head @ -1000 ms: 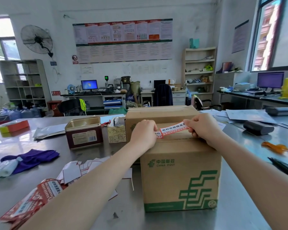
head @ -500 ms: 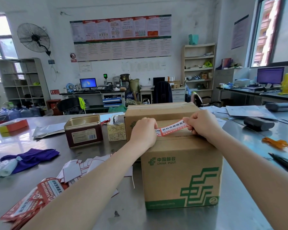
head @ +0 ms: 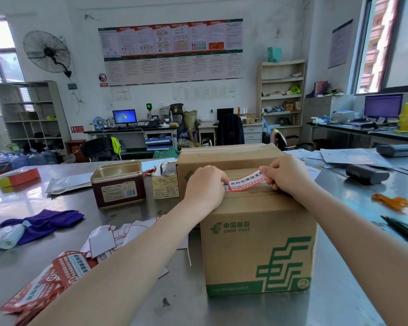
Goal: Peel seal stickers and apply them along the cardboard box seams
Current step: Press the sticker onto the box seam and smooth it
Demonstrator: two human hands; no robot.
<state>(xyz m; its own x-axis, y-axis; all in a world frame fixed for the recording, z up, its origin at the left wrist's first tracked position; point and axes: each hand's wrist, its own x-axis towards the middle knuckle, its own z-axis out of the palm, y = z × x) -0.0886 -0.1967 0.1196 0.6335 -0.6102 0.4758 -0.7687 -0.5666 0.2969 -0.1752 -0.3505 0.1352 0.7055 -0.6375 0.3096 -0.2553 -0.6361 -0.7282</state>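
Note:
A brown China Post cardboard box [head: 257, 243] stands on the steel table in front of me, with a second taller box [head: 226, 156] behind it. A red-and-white seal sticker [head: 245, 182] is stretched just above the near box's top. My left hand [head: 204, 187] pinches its left end and rests on the box's top left edge. My right hand [head: 285, 175] pinches the right end. A stack of unused seal stickers [head: 45, 283] lies at the lower left, with peeled white backing papers [head: 113, 236] beside it.
An open gold-rimmed tin [head: 118, 184] and a small carton [head: 165, 187] stand left of the boxes. A purple cloth [head: 45, 222] and a paper roll [head: 3, 238] lie far left. Black devices [head: 365, 174], an orange scrap [head: 391, 202] and a pen [head: 403, 229] lie right.
Both hands have lowered the stretched sticker slightly towards the box top. The view has tilted a little; the boxes have not moved.

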